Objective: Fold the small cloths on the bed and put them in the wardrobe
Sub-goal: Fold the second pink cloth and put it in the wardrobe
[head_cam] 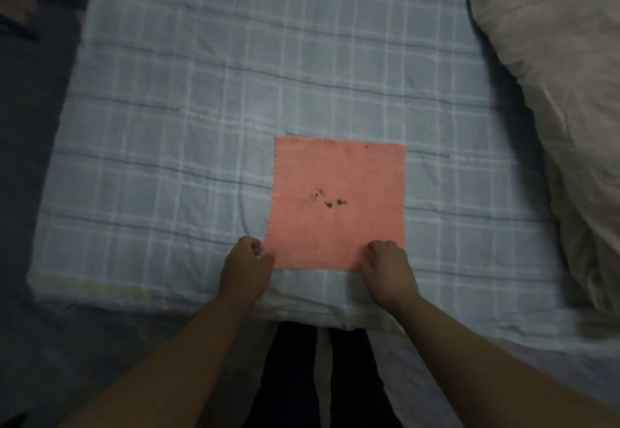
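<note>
A square pink cloth (337,172) lies flat on the pale-blue checked bedsheet (161,132). The left hand (246,268) and right hand (385,268) each pinch a near corner, fingertips curled out of sight. Its dark central marks are indistinct.

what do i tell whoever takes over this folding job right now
Left hand pinches the pink cloth at its near left corner; right hand grips the near right corner.
The cloth lies flat and unfolded on the checked bed, with dark specks at its middle.
Done: cloth spread out.
Left: fold it, then put it in the wardrobe, which is not in view.
</note>
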`<state>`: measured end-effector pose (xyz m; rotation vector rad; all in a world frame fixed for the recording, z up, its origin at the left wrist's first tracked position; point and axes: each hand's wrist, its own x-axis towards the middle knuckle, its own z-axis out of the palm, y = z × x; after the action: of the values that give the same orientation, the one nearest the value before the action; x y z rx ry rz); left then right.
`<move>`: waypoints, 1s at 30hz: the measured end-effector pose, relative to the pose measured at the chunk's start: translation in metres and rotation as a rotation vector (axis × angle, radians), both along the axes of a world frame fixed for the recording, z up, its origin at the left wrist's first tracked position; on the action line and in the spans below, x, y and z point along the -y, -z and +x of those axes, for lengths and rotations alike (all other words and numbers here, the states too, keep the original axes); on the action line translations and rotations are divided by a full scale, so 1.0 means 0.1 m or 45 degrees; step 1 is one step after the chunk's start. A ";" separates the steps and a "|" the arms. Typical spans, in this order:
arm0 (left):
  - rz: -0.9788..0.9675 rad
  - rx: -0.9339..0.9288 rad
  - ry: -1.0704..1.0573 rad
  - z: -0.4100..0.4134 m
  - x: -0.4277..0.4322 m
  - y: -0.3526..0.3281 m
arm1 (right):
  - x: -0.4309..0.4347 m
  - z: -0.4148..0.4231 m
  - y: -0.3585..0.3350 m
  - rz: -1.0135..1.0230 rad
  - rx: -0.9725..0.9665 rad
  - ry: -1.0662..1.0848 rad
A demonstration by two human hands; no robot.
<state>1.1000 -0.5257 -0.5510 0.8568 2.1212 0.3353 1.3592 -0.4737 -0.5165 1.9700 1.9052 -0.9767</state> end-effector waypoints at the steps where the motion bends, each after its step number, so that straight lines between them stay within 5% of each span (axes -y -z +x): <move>1: -0.019 0.011 -0.008 -0.01 -0.02 0.03 | 0.00 -0.10 0.03 -0.003 -0.049 0.000; 6: -0.068 0.129 -0.021 -0.09 -0.08 0.08 | 0.02 -0.73 0.04 -0.062 -0.376 0.162; 11: 0.047 0.462 -0.005 -0.03 -0.16 -0.12 | -0.06 -1.28 -0.10 -0.396 -0.647 0.669; 17: 0.027 0.760 0.004 -0.06 -0.35 -0.32 | -0.10 -1.36 -0.14 -0.393 -0.661 0.878; 23: 0.093 0.470 -0.333 -0.11 -0.99 -0.10 | -0.14 -1.25 -0.02 -0.276 -0.599 0.780; 30: 0.136 0.122 -0.212 -0.04 -1.90 0.24 | -0.07 -1.02 0.11 -0.234 -0.639 0.717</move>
<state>1.0965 -0.3355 -0.5753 0.7111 2.1047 0.5698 1.2568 -0.4669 -0.5278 2.3547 1.3804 -1.8700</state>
